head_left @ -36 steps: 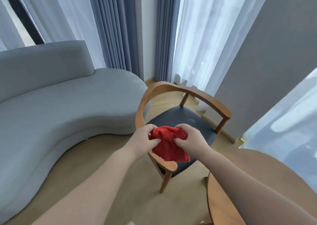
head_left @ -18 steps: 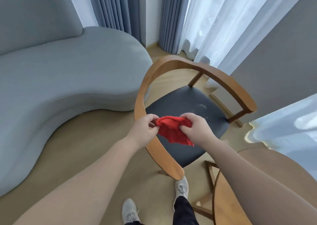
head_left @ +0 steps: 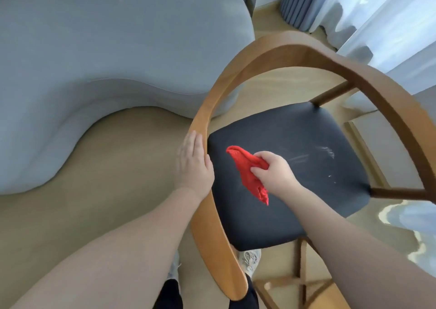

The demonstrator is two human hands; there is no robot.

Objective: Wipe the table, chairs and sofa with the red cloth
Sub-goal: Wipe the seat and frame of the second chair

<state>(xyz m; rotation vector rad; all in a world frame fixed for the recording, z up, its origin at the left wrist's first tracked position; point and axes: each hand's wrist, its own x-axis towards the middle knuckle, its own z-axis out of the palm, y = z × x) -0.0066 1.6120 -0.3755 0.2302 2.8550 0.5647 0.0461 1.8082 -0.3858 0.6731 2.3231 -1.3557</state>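
Red cloth [head_left: 245, 169] is bunched into a crumpled wad, bright against the dark seat [head_left: 271, 219] of the chair, with one end poking out toward the sofa and the other trailing down toward you. Your right hand [head_left: 274, 173] grips it, fingers and thumb curled around its middle, knuckles up, pressing it onto the left part of the seat. Your left hand [head_left: 194, 164] lies flat on the chair's curved wooden rail [head_left: 212, 110], fingers straight and together along the wood, holding nothing. Just past your right hand, pale streaks [head_left: 326, 151] mark the seat's surface. Beyond the rail, the grey sofa [head_left: 94, 49] curves across the tan floor [head_left: 106, 167]. Farthest off, blue curtains [head_left: 299, 4] hang beside sheer white ones.
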